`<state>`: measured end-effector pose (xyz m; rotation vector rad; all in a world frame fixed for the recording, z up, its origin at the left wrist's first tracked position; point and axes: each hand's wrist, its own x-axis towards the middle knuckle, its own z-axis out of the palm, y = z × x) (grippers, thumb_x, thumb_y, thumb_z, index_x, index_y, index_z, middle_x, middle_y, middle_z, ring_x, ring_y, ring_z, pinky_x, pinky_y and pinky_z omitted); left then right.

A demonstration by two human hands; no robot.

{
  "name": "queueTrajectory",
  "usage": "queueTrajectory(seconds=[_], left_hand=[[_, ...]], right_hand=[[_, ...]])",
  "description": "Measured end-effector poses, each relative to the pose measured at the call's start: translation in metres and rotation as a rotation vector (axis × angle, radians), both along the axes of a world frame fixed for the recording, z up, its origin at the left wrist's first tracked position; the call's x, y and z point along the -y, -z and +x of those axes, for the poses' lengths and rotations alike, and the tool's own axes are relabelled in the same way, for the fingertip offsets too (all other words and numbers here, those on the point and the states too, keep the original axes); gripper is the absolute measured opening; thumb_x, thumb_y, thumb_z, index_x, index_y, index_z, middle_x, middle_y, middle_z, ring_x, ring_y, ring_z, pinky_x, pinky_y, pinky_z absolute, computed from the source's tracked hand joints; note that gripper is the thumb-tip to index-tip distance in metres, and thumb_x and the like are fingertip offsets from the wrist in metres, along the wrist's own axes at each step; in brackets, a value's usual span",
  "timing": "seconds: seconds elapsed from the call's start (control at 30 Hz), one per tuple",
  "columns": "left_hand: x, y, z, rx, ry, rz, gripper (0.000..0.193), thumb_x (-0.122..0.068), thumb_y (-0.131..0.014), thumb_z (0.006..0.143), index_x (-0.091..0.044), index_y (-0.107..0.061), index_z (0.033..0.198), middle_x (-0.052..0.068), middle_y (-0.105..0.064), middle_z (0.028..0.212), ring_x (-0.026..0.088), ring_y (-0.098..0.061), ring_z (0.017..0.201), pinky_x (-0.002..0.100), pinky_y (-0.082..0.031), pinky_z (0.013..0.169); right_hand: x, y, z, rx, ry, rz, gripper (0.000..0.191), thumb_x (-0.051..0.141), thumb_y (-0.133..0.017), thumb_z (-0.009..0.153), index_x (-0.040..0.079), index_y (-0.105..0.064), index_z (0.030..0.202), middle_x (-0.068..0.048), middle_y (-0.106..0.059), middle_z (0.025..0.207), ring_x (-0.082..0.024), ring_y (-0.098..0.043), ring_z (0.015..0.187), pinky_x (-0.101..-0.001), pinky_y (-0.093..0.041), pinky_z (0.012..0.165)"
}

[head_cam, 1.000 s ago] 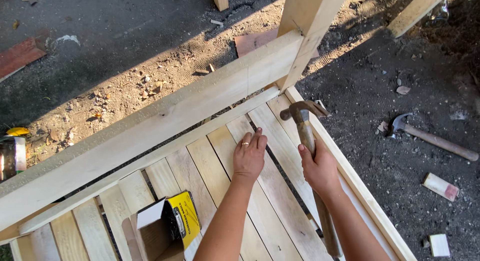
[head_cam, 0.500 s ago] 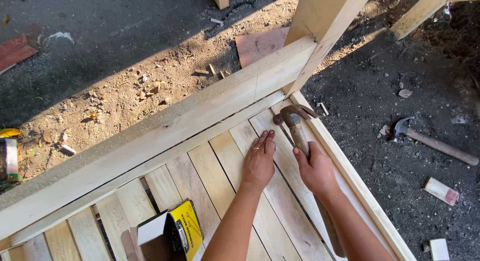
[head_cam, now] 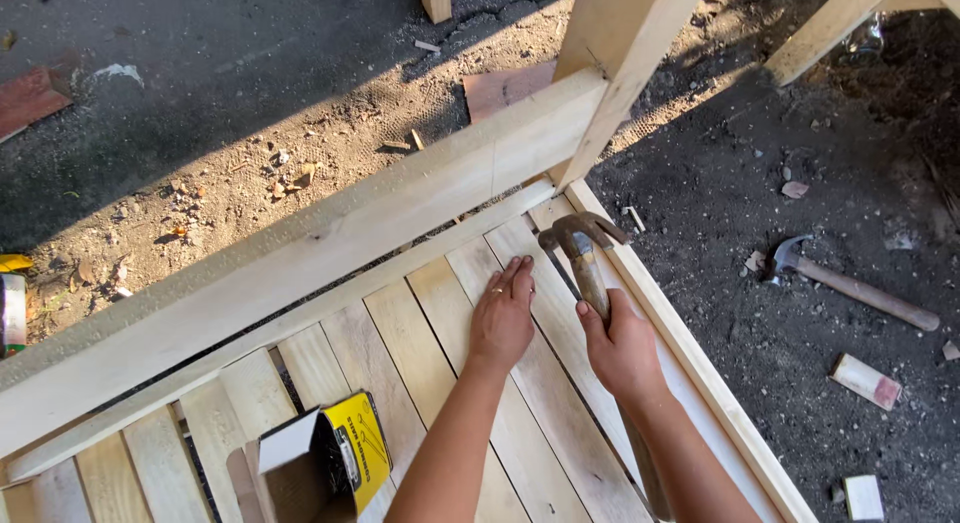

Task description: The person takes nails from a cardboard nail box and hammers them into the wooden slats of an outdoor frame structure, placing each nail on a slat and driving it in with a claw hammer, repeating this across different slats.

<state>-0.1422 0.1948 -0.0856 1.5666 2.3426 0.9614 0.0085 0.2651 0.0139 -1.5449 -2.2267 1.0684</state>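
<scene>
My right hand grips the wooden handle of a claw hammer, whose rusty head hovers over the slats near the corner post. My left hand lies flat, fingers together, on a pale wooden slat just left of the hammer. It wears a ring and holds nothing I can see. The slats run under a long wooden rail that meets an upright post.
An opened yellow and black cardboard box sits on the slats at the lower left. A second hammer lies on the dark ground to the right, near small wood offcuts. Dirt and debris lie beyond the rail.
My left hand held something small upright between its fingers a second ago; it now lies flat on the slat. The hammer head stayed close to the corner.
</scene>
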Motion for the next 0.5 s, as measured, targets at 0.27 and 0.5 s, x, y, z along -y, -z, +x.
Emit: queueTrajectory(seconds=[0.27, 0.5], left_hand=[[-0.006, 0.003, -0.013, 0.239, -0.211, 0.112, 0.025, -0.011, -0.061, 0.099, -0.013, -0.063, 0.124, 0.008, -0.071, 0.115, 0.029, -0.066, 0.108, 0.043, -0.052, 0.092], [-0.042, 0.012, -0.051, -0.009, -0.554, 0.402, 0.006, -0.023, -0.077, 0.089, -0.018, -0.079, 0.092, 0.002, -0.065, 0.090, 0.027, -0.062, 0.089, 0.041, -0.049, 0.081]], right_hand=[[0.011, 0.016, -0.007, 0.084, -0.007, -0.081, 0.040, 0.041, -0.058, 0.100, 0.002, -0.053, 0.104, -0.030, -0.069, 0.080, -0.051, -0.067, 0.081, -0.0563, -0.050, 0.073], [0.009, 0.024, -0.005, 0.070, -0.001, -0.099, 0.039, 0.040, -0.056, 0.101, 0.002, -0.052, 0.109, -0.031, -0.069, 0.081, -0.052, -0.067, 0.080, -0.0576, -0.049, 0.072]])
